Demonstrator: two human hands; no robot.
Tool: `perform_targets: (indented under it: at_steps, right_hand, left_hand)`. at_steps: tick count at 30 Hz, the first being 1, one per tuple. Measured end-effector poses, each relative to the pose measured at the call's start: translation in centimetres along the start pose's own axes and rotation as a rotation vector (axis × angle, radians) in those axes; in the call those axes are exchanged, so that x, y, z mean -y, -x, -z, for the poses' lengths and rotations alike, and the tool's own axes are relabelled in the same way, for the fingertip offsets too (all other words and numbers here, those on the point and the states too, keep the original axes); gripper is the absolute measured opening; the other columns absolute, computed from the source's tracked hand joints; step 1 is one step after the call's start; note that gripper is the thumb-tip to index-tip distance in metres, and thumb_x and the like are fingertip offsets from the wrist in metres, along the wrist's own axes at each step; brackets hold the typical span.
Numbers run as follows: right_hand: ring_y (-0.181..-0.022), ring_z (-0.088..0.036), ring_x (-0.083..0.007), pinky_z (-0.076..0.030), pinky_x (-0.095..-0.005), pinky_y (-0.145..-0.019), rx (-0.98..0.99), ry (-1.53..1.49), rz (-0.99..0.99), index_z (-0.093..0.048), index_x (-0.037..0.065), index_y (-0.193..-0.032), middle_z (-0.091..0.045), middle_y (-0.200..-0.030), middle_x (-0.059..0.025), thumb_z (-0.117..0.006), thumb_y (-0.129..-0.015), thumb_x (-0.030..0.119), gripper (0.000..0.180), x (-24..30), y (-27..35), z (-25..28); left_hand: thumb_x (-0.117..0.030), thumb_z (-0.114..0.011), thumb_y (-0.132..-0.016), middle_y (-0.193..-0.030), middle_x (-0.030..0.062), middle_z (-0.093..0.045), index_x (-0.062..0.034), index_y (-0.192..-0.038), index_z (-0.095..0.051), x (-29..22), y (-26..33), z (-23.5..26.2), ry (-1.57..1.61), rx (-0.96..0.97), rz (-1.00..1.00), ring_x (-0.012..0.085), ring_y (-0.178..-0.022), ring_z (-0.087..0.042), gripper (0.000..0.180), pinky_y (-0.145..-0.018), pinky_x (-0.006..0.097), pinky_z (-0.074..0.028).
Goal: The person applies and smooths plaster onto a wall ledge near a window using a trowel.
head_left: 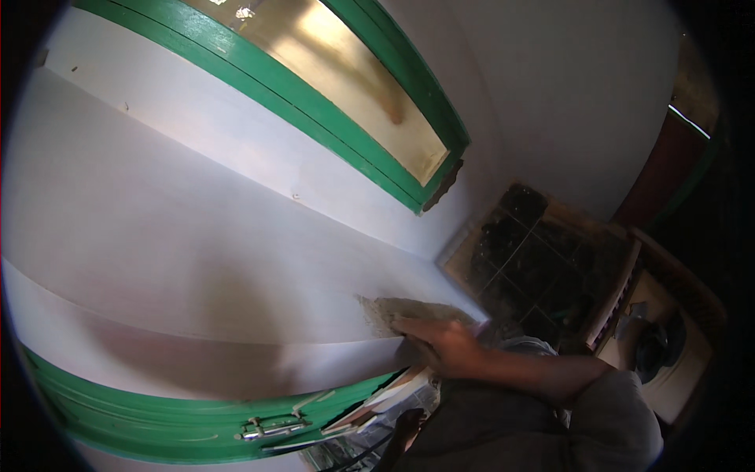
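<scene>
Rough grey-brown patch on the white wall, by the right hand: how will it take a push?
The rough grey-brown patch probably won't slide: it looks stuck to the white wall. Its grainy surface suggests it may shed grit under the right hand. Its ragged left edge might crumble or smear; wetness can't be judged.

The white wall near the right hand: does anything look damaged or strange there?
Yes: a rough grey-brown patch beside the right hand interrupts the smoother white wall. Also, a jagged dark patch at the green frame's corner looks like broken-away plaster.
</scene>
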State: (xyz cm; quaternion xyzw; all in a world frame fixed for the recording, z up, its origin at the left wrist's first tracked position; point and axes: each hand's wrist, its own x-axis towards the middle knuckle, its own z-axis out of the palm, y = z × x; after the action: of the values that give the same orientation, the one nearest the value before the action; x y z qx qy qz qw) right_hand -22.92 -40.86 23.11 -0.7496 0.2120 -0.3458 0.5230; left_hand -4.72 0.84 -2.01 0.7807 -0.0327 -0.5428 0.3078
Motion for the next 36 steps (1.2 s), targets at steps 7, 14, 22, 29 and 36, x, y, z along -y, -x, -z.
perform_targets:
  at_steps: [7,14,22,29,36]
  right_hand:
    - [-0.104,-0.074,-0.0372,-0.06,-0.0451,-0.087,0.124,0.137,-0.151,-0.068,0.007,-0.133,-0.073,-0.119,-0.0212,-0.062,-0.098,0.011,0.036,-0.3,0.2,0.0]
    - [-0.102,-0.074,-0.0389,-0.059,-0.045,-0.089,0.077,0.119,-0.216,-0.068,0.008,-0.133,-0.074,-0.112,-0.0234,-0.063,-0.098,0.011,0.035,-0.2,-0.1,-0.3]
    - [-0.099,-0.074,-0.0389,-0.059,-0.0448,-0.088,-0.035,-0.016,0.017,-0.068,0.008,-0.133,-0.074,-0.112,-0.0244,-0.062,-0.098,0.007,0.036,-0.4,-0.4,-0.7]
    - [-0.096,-0.075,-0.0387,-0.059,-0.0438,-0.087,-0.039,0.019,0.253,-0.069,0.009,-0.133,-0.074,-0.112,-0.0229,-0.061,-0.099,0.008,0.035,-0.2,-1.0,-0.4]
    - [-0.107,-0.072,-0.0333,-0.053,-0.0448,-0.094,0.196,0.054,-0.158,-0.058,0.012,-0.145,-0.074,-0.119,-0.0177,-0.063,-0.095,0.01,0.051,-1.2,-1.8,-0.5]
  left_hand:
    - [-0.026,-0.064,-0.104,-0.114,0.0147,-0.074,0.0013,-0.129,-0.066,-0.6,-0.9,-0.9,-0.45,-0.019,-0.347,0.0243,-0.101,-0.07,0.037,-0.089,0.037,-0.054]
    - [-0.026,-0.066,-0.103,-0.12,0.0126,-0.074,0.0033,-0.127,-0.068,3.7,-2.1,0.0,-0.098,0.007,-0.179,0.0195,-0.109,-0.068,0.038,-0.097,0.034,-0.051]
    - [-0.026,-0.068,-0.102,-0.124,0.0136,-0.073,0.0032,-0.128,-0.068,5.3,-1.9,0.7,-0.117,0.047,-0.189,0.0194,-0.114,-0.068,0.039,-0.101,0.033,-0.05]
    - [-0.027,-0.068,-0.102,-0.122,0.0144,-0.074,0.0026,-0.128,-0.069,3.1,-1.7,0.3,-0.165,0.0,-0.136,0.0203,-0.113,-0.069,0.039,-0.1,0.033,-0.05]
    - [-0.027,-0.066,-0.102,-0.118,0.0152,-0.075,0.002,-0.126,-0.07,0.5,0.1,-0.9,-0.304,-0.033,-0.157,0.0217,-0.11,-0.071,0.037,-0.098,0.033,-0.052]
